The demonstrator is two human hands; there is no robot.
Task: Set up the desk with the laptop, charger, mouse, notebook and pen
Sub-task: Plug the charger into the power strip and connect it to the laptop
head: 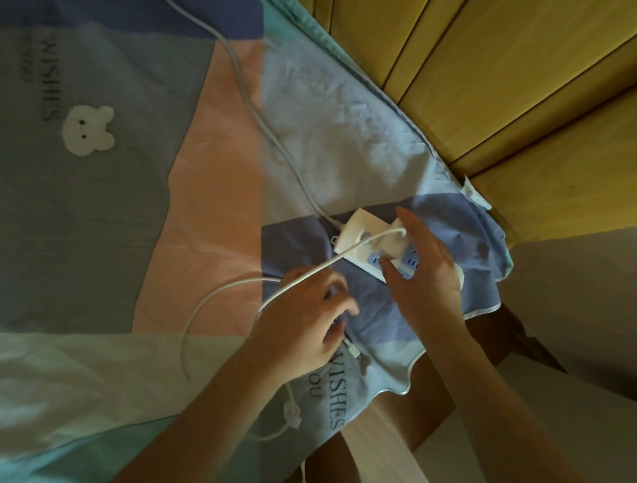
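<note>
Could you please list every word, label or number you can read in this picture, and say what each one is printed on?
"WISHES" on the grey-blue panel of the bedsheet, beside the white bear patch, printed sideways.
"WISHES" again on the sheet's light blue corner near the left hand, partly hidden by it.
"OU" beside that, its start hidden.
Smaller lines next to the first "WISHES": too blurred to read.
Power strip and charger plug: no legible marking.

Dim, warm indoor light falls unevenly across a patchwork bedsheet [123, 208], brightest over its pink and pale-blue middle and fading toward the lower corners. The left hand [304, 315] casts a soft shadow on the fabric beneath it. Wide-angle distortion bends the yellow wall panels [509, 85]; detail is soft and slightly blurred throughout.
</note>
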